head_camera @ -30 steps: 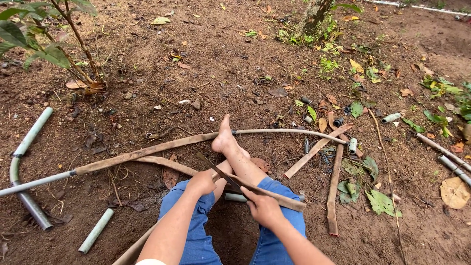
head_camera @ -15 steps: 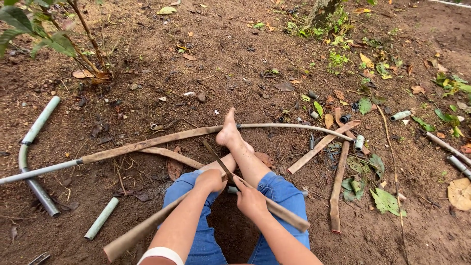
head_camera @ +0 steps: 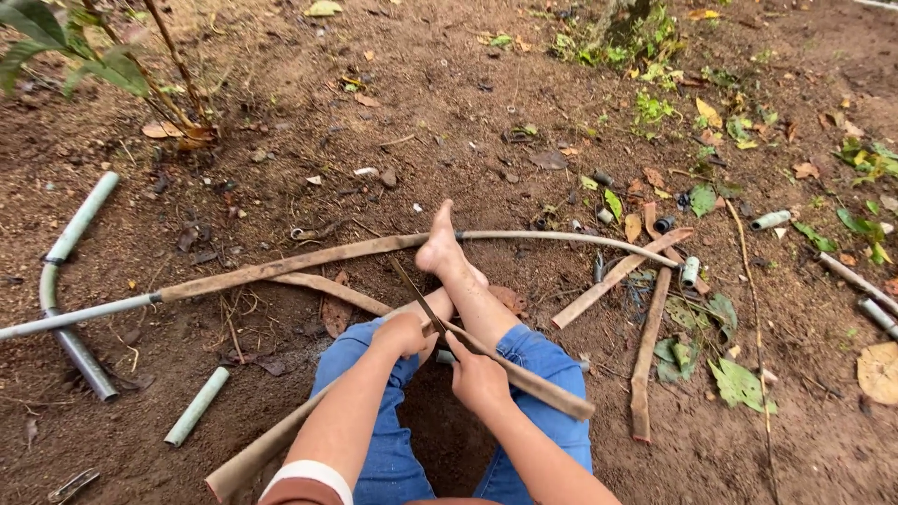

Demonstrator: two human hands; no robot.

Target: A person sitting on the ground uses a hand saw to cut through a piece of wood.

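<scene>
Between the knees, on bare soil, both hands work one long bamboo strip.

Its long axis runs from lower left to right across the lap, braced by the bare foot; left hand is clamped on it, right hand clamped beside, a thin blade angled up between them.

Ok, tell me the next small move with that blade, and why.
Probably draw the blade down along the strip, away from the bare foot. The left hand holds the blade against the strip and the right hand grips the strip just below it, so a short, controlled stroke looks safest.
</scene>
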